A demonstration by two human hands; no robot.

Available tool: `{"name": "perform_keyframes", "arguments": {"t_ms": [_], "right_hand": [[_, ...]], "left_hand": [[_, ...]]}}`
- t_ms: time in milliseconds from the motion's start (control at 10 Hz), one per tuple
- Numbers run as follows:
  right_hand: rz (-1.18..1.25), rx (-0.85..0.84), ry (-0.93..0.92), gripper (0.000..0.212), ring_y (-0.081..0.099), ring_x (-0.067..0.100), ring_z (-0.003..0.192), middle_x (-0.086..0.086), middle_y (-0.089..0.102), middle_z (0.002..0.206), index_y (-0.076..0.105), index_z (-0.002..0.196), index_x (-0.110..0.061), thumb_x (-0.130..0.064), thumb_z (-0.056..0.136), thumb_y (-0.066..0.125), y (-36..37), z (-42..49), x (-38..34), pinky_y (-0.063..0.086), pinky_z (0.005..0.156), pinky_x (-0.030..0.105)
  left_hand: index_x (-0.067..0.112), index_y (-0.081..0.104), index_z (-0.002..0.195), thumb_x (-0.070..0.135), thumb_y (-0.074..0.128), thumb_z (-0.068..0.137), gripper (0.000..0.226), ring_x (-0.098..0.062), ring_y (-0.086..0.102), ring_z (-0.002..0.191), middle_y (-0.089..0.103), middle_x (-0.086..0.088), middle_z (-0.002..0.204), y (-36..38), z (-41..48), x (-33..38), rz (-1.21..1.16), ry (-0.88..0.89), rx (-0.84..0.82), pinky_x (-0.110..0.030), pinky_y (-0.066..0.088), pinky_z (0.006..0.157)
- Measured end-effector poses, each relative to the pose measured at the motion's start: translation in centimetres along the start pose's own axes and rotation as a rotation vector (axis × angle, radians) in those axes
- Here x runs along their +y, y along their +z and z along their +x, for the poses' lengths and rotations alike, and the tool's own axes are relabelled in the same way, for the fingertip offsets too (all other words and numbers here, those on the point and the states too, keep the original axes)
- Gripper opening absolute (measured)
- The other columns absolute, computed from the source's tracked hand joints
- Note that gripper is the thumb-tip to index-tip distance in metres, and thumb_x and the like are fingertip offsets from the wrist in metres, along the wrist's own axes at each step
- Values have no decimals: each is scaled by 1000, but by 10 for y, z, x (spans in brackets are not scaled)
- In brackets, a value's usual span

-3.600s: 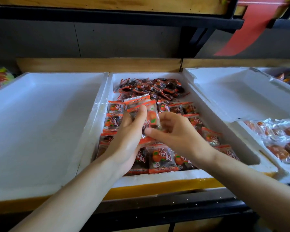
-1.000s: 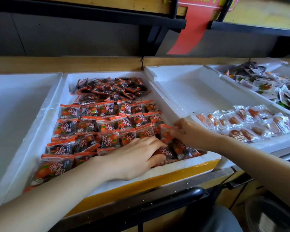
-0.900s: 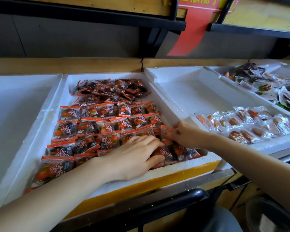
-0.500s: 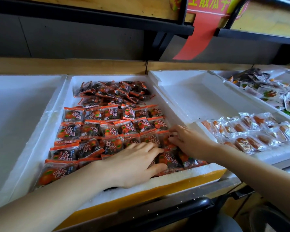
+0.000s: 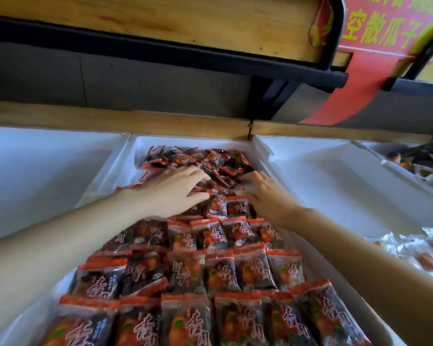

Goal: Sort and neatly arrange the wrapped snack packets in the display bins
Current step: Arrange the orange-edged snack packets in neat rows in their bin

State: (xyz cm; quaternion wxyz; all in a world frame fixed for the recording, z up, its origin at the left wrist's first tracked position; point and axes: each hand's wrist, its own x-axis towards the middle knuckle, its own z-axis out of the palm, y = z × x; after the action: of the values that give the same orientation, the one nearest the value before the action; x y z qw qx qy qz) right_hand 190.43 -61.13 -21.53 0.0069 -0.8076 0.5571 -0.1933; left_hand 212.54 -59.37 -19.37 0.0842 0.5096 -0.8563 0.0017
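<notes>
A white foam bin [image 5: 115,166] holds red-and-black snack packets. Several neat rows of packets [image 5: 218,273] fill its near part, and a loose heap of packets [image 5: 198,158] lies at its far end. My left hand [image 5: 175,193] reaches over the rows with fingers spread, its fingertips at the near edge of the heap. My right hand [image 5: 265,193] lies at the heap's right side by the bin wall, fingers extended on the packets. Whether either hand pinches a packet is not visible.
A bare white foam bin [image 5: 43,171] sits to the left and another white bin [image 5: 335,176] to the right. Clear-wrapped orange snacks [image 5: 420,253] lie at the right edge. A wooden shelf with a red sign [image 5: 375,23] hangs overhead.
Both hands have moved from the near rows at the bin's front up to the loose heap at the back. The camera has leaned in closer over the bin.
</notes>
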Motion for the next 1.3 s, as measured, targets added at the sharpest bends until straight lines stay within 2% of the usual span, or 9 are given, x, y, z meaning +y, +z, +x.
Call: {"name": "perform_keyframes", "arguments": {"t_ms": [300, 500, 700, 800, 900, 1000, 1100, 1200, 1300], "right_hand": [[-20, -144, 88, 53, 37, 31, 131, 14, 39, 143, 26, 146, -12, -29, 99, 44, 44, 97, 18, 35, 103, 37], [-232, -108, 66, 38, 38, 31, 121, 9, 56, 122, 57, 120, -18, -43, 93, 49, 53, 120, 25, 40, 96, 39], [-434, -60, -10, 26, 60, 29, 105, 9, 64, 114, 62, 113, -13, -23, 90, 55, 46, 122, 10, 46, 80, 32], [-444, -48, 3, 22, 61, 29, 101, 9, 65, 109, 64, 108, -12, -20, 89, 57, 43, 119, 5, 48, 81, 34], [-395, -21, 72, 16, 61, 26, 86, 9, 66, 101, 64, 98, -7, -18, 90, 56, 35, 120, 2, 48, 72, 32], [-265, 88, 158, 18, 56, 24, 68, 9, 61, 82, 57, 81, -9, -18, 94, 48, 19, 122, 5, 50, 62, 33], [-138, 235, 212, 24, 55, 28, 69, 14, 58, 83, 52, 89, -5, -26, 97, 44, 1, 122, 8, 45, 58, 33], [49, 342, 188, 30, 62, 33, 75, 18, 65, 92, 55, 99, 1, -27, 96, 42, -15, 117, -8, 51, 61, 38], [251, 415, 50, 21, 65, 35, 78, 19, 66, 96, 51, 105, -3, -21, 96, 43, -19, 96, -52, 54, 66, 50]], "left_hand": [[17, 36, 149, 35, 46, 102, 52, -21, 30, 143, 33, -5, 156, 18, 73, -62, -169, -227, -34, -28, 23, 110], [20, 43, 145, 39, 51, 99, 50, -22, 38, 138, 41, -5, 151, 39, 97, -77, -210, -248, -50, -30, 30, 107], [23, 53, 135, 42, 63, 91, 48, -23, 48, 128, 51, -4, 140, 40, 112, -74, -183, -238, 69, -27, 35, 86], [20, 63, 116, 38, 62, 93, 29, -21, 62, 89, 65, -3, 111, 42, 114, -75, -94, -194, 150, -28, 36, 60], [14, 59, 94, 30, 53, 99, 17, -17, 54, 66, 61, -2, 81, 34, 106, -72, -37, -152, 311, -31, 35, 52], [16, 49, 88, 30, 47, 102, 20, -19, 54, 64, 57, -1, 71, 22, 96, -75, -76, -188, 471, -33, 40, 59], [13, 40, 83, 28, 44, 103, 25, -18, 41, 51, 44, 1, 57, 14, 86, -74, -354, -278, 631, -33, 29, 54], [8, 44, 89, 23, 43, 103, 21, -21, 46, 60, 44, -1, 63, 8, 78, -66, -624, -438, 737, -34, 34, 61], [10, 46, 89, 26, 45, 102, 21, -30, 58, 77, 55, -6, 79, 5, 68, -50, -956, -536, 756, -39, 48, 73]]}}
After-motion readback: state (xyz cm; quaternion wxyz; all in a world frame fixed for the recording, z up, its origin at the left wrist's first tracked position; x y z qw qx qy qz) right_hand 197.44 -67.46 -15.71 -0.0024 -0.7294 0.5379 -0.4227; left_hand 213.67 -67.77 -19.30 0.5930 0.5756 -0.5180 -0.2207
